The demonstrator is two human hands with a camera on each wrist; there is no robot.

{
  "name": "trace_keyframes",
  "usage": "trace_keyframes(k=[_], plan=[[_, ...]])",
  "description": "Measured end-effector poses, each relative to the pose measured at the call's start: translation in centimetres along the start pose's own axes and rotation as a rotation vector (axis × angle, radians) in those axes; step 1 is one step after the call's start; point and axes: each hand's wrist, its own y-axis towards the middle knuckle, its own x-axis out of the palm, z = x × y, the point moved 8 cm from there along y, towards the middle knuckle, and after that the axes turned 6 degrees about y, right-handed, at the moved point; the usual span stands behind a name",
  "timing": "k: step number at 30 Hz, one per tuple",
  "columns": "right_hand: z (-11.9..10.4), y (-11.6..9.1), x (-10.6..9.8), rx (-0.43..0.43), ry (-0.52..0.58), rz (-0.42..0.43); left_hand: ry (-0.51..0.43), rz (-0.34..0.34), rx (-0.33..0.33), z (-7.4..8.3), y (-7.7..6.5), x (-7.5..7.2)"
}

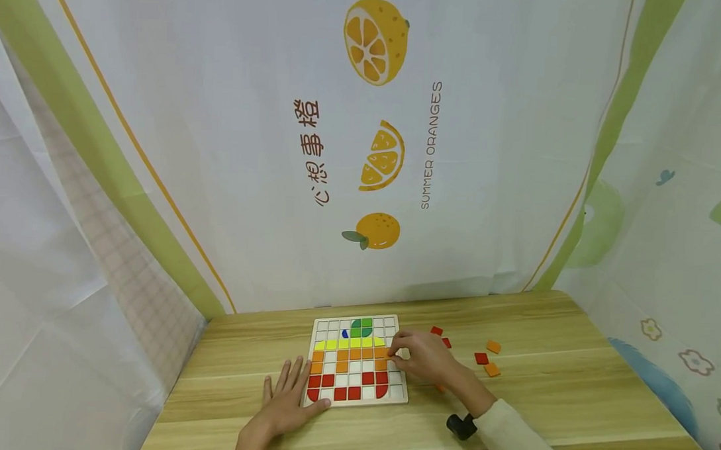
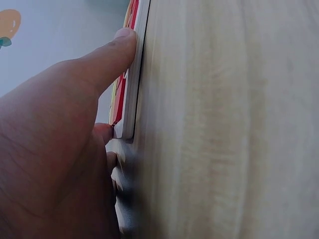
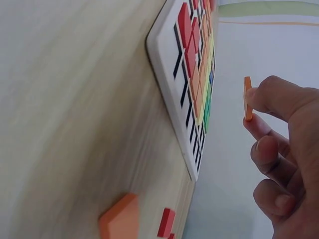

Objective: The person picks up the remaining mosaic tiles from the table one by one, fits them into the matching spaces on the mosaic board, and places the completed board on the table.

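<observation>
A white gridded board [image 1: 396, 390] lies on the table, part filled with red, orange, yellow, green and blue tiles. Fingers spread, my left hand [image 1: 285, 402] rests along the board's left side; in the left wrist view its thumb [image 2: 117, 52] lies on the edge of the board [image 2: 130, 107]. Above the board's right side, my right hand [image 1: 430, 358] pinches an orange tile [image 3: 247, 102] between thumb and fingertip. The right wrist view shows this tile on edge, apart from the board [image 3: 162, 47].
Loose tiles lie right of the board, among them a red tile [image 1: 481, 358] and an orange tile [image 1: 492, 369]. A black object [image 1: 461, 426] sits by the right wrist. A white printed curtain [image 1: 264, 248] hangs behind the wooden table [image 1: 224, 372].
</observation>
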Motion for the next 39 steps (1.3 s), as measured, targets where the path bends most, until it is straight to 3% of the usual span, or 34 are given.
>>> trace_keyframes(k=[10, 20, 32, 39], plan=[[-1.2, 1.4, 0.6, -0.043, -0.069, -0.008, -0.005, 0.023, 0.012, 0.2, -0.1, -0.2], [-2.0, 2.8, 1.9, -0.056, -0.018, -0.044, -0.007, 0.018, 0.009, 0.4, -0.2, -0.2], [-3.2, 4.2, 2.9, -0.056, -0.041, -0.05, 0.006, -0.025, 0.002, 0.8, -0.6, -0.8], [-3.7, 5.1, 3.6, -0.078, -0.044, -0.026, 0.002, -0.004, 0.012, 0.3, -0.3, -0.2]])
